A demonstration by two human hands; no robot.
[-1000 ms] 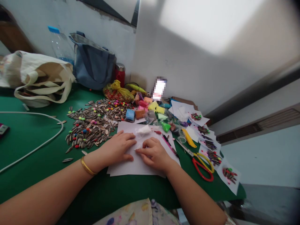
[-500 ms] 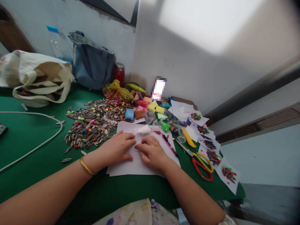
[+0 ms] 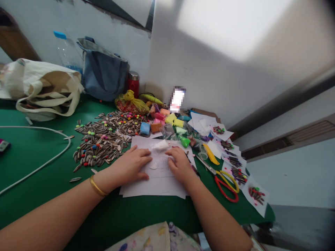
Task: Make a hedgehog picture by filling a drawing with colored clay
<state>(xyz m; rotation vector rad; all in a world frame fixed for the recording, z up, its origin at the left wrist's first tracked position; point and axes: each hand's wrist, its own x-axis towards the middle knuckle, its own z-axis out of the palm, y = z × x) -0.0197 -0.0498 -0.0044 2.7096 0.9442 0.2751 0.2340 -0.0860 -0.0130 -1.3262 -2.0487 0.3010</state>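
My left hand (image 3: 133, 163) lies flat, fingers spread, on the left side of white paper sheets (image 3: 154, 188). Between my hands a small flat white piece, apparently clay (image 3: 153, 166), sits on faint drawn lines on the top sheet. My right hand (image 3: 180, 165) is over the paper's right side, fingers loosely bent and apart, with nothing seen in them. Its fingertips are close to a white lump in clear wrapping (image 3: 160, 145). Pens (image 3: 195, 169) lie partly hidden behind my right hand.
Sunflower seeds with coloured pieces (image 3: 104, 139) are heaped left. Coloured clay packs (image 3: 156, 127) stand behind the paper. Scissors (image 3: 226, 184) and a yellow cutter (image 3: 210, 154) lie right, near seed-decorated cards (image 3: 258, 205). Bags (image 3: 103, 73), a red flask (image 3: 133, 85) and a phone (image 3: 177, 99) are behind.
My right hand has moved right, away from the small white piece, which is now uncovered along with the drawn lines. My left hand stays on the paper.
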